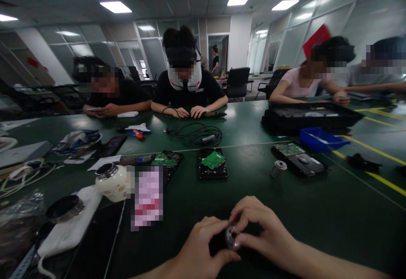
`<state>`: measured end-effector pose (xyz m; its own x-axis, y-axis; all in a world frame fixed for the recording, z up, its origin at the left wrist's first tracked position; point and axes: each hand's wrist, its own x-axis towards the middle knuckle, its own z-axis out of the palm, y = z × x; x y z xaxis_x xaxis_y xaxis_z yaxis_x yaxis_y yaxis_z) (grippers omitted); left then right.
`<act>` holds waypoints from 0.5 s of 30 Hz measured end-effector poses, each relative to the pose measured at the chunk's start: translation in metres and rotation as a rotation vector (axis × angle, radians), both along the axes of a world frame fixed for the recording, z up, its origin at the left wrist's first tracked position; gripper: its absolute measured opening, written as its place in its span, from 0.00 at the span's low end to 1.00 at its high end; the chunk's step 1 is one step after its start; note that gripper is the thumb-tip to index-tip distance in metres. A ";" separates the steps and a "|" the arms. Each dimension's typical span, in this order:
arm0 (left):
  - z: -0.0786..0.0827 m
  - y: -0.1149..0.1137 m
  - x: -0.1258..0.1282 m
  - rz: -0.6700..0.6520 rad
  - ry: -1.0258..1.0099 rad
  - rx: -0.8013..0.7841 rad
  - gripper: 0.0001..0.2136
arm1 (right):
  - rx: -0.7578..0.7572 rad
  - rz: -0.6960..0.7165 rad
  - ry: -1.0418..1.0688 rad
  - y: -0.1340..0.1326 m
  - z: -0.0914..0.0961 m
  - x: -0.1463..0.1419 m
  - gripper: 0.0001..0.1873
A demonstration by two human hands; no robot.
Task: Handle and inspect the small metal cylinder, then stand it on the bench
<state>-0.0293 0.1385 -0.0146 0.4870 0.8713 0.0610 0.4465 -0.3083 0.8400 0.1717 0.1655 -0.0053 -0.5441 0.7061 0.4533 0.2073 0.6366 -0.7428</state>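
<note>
Both of my hands meet at the near edge of the green table (317, 194). My left hand (201, 249) and my right hand (261, 228) are closed around a small round silver and black part (230, 236), fingertips pinching its rim. Most of the part is hidden by my fingers. Beyond my hands lies an opened hard drive (212, 164) with a green circuit board on top. A small metal cylinder (278, 168) stands to its right, beside another opened drive (300, 158).
A white jar (111, 181), a black lid (65, 208) on white cloth and a third drive (166, 160) lie at left. A blue tray (322, 138) and black case (312, 116) sit at right. Several people sit along the far side; cables (198, 133) lie mid-table.
</note>
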 end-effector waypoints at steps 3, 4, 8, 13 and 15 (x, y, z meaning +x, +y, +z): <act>-0.001 0.000 0.000 0.001 -0.014 -0.016 0.16 | -0.007 -0.021 0.065 -0.002 -0.001 -0.002 0.09; -0.002 0.001 0.000 0.003 -0.016 -0.023 0.16 | -0.010 -0.027 0.085 -0.002 -0.001 -0.002 0.08; -0.002 0.002 0.000 -0.021 -0.028 -0.022 0.13 | -0.023 -0.010 0.090 -0.002 -0.005 -0.004 0.07; -0.001 0.004 0.000 -0.072 -0.029 -0.021 0.11 | -0.051 0.004 0.086 -0.001 -0.014 -0.005 0.07; -0.001 0.004 0.000 -0.070 -0.031 -0.027 0.11 | -0.051 0.003 0.085 -0.001 -0.014 -0.005 0.08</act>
